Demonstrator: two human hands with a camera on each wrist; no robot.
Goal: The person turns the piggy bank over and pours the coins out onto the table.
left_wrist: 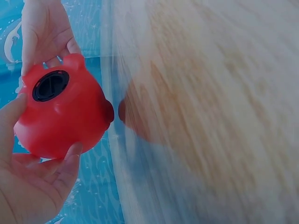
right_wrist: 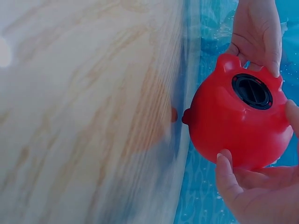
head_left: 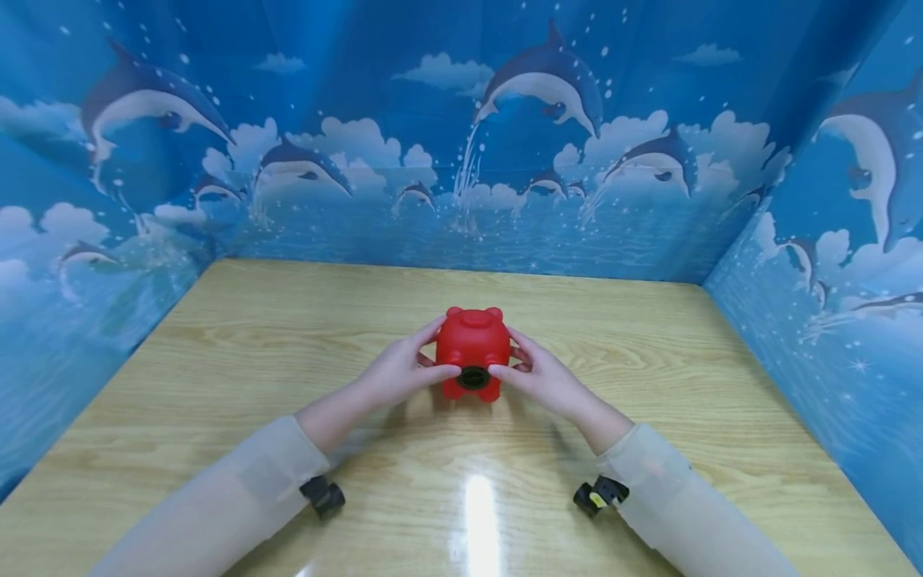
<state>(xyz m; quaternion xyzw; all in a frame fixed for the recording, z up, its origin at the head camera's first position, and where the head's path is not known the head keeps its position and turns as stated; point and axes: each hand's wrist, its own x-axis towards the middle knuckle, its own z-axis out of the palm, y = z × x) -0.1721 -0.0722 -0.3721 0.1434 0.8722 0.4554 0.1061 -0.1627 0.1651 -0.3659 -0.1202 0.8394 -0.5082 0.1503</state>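
A round red piggy bank (head_left: 473, 336) with stubby knobs is held between both hands near the table's middle. Its black plug (head_left: 473, 377) faces me. On the left side, my left hand (head_left: 404, 370) grips it, thumb beside the plug and fingers around the side. My right hand (head_left: 542, 375) grips the opposite side in the same manner. In the left wrist view, a narrow gap separates the bank (left_wrist: 65, 119) from its reflection in the tabletop. The right wrist view shows the plug (right_wrist: 252, 91) with a slot across it.
The glossy wood-grain table (head_left: 288, 320) carries a bright light reflection near its front. Blue curtains (head_left: 404, 104) printed with dolphins stand along the back and both sides. A small black device (head_left: 323, 495) sits at the left cuff, and another black device (head_left: 601, 494) at the right cuff.
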